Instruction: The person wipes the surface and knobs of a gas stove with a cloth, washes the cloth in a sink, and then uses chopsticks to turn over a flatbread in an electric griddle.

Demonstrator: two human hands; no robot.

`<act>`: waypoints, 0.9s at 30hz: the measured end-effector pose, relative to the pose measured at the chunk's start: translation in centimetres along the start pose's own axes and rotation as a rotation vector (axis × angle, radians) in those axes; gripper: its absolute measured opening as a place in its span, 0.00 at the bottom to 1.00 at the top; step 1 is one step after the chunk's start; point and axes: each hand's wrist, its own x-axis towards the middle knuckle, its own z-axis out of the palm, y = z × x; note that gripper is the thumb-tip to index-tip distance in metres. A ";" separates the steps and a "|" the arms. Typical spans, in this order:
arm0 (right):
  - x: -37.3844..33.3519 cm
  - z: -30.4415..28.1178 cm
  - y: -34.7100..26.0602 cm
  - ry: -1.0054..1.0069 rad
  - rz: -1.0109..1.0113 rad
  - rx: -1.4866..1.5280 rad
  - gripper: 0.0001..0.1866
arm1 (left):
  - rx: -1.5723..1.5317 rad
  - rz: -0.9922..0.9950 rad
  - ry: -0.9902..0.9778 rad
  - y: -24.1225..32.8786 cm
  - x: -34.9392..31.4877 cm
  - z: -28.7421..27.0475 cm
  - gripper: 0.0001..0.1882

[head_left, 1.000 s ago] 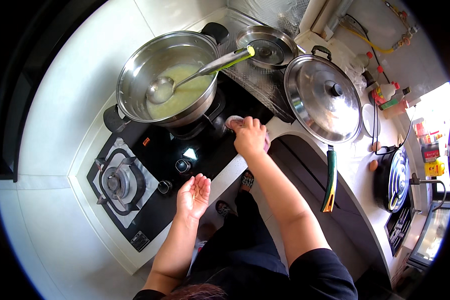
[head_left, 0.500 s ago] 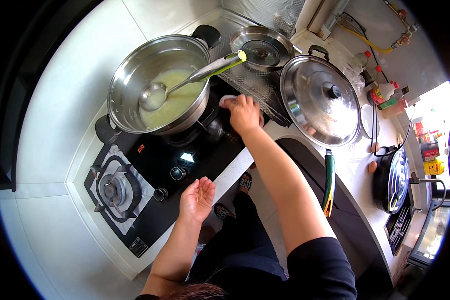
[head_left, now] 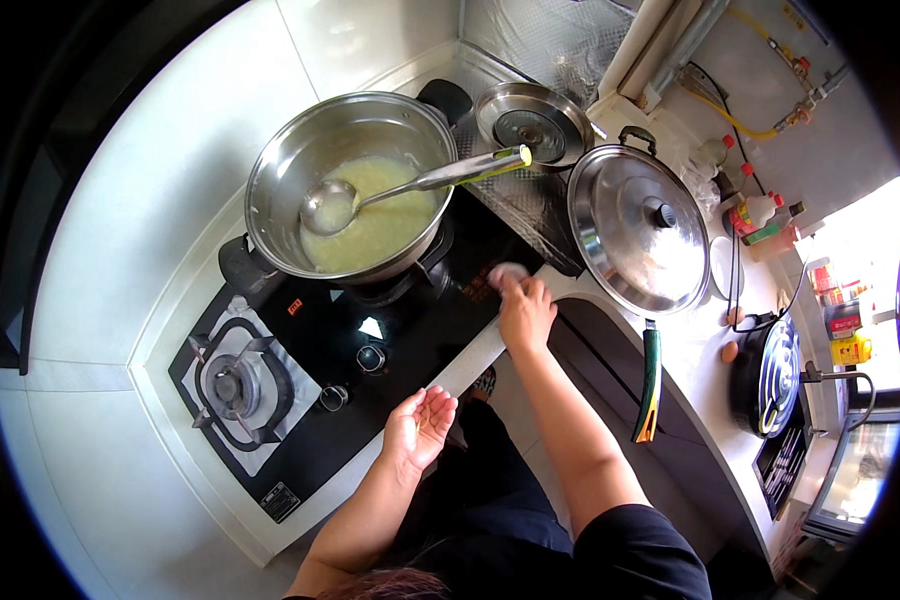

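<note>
My left hand [head_left: 417, 432] is held palm up in front of the stove's front edge, its fingers loosely curled and open. A small tan scrap seems to lie in the palm, too faint to name. At the right end of the black glass stove top [head_left: 425, 325], my right hand [head_left: 527, 315] grips a pale pinkish-white cloth [head_left: 508, 272] and presses it on the surface near the corner. Just behind it stands a large steel pot [head_left: 282, 185] with cloudy, pale yellow-green liquid. A ladle [head_left: 425, 182] rests in the pot, its handle over the rim.
A bare burner [head_left: 233, 390] is on the left. Right of the pot, a lidded pan [head_left: 625, 225] has its green handle [head_left: 651, 380] jutting past the counter edge. A round steel lid [head_left: 535, 120] lies behind. Bottles [head_left: 755, 212], eggs [head_left: 730, 350] and a black pot [head_left: 760, 385] line the right counter.
My right hand has drawn the cloth nearer to me, toward the stove's front right corner. The left hand stays palm up. The whole view has shifted slightly.
</note>
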 end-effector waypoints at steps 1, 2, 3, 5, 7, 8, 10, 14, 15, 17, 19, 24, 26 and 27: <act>-0.3 -1.2 -0.2 -0.163 -0.022 0.120 0.14 | 0.004 -0.007 -0.017 0.2 0.0 0.0 0.10; 0.7 -2.3 -0.1 -0.369 0.037 0.488 0.14 | 0.007 -0.018 -0.033 0.4 0.0 0.0 0.10; 2.0 -2.9 0.2 -0.572 0.103 0.856 0.15 | 0.012 -0.033 -0.048 0.4 0.2 0.0 0.10; 4.0 -4.4 -0.8 -0.675 0.384 1.500 0.14 | 0.017 -0.037 -0.041 0.5 0.5 0.4 0.10; 5.7 -2.6 1.2 -0.277 0.172 1.057 0.14 | 0.044 -0.035 -0.039 0.4 0.7 1.2 0.10; 6.2 -2.2 1.3 0.028 0.032 0.641 0.15 | 0.050 -0.034 -0.062 0.4 0.8 1.2 0.11; 5.7 -1.4 1.0 0.096 0.004 0.474 0.18 | 0.069 -0.016 -0.044 0.6 0.7 1.4 0.11; 4.1 -0.3 -2.8 -0.053 -0.372 0.098 0.31 | 0.099 -0.025 -0.024 0.0 1.7 0.4 0.11; 3.9 1.3 -2.4 -0.088 -0.385 0.006 0.31 | 0.099 -0.038 -0.017 -0.5 1.8 0.5 0.11; 2.8 5.6 -1.6 -0.165 -0.359 -0.058 0.31 | 0.107 -0.047 -0.009 -0.9 1.9 1.2 0.11; -0.9 5.4 -2.7 0.024 -0.402 -0.025 0.27 | 0.083 -0.038 -0.019 -0.8 1.8 0.9 0.11; 0.1 6.1 -2.5 0.146 -0.480 -0.009 0.22 | 0.098 -0.037 0.029 -0.6 2.6 1.7 0.11; 3.8 6.0 -3.0 0.123 -0.501 0.006 0.20 | 0.101 -0.029 0.027 -0.4 3.1 2.2 0.11; 5.7 6.8 -3.0 0.092 -0.472 -0.048 0.21 | 0.100 -0.022 0.026 -0.3 3.4 2.9 0.11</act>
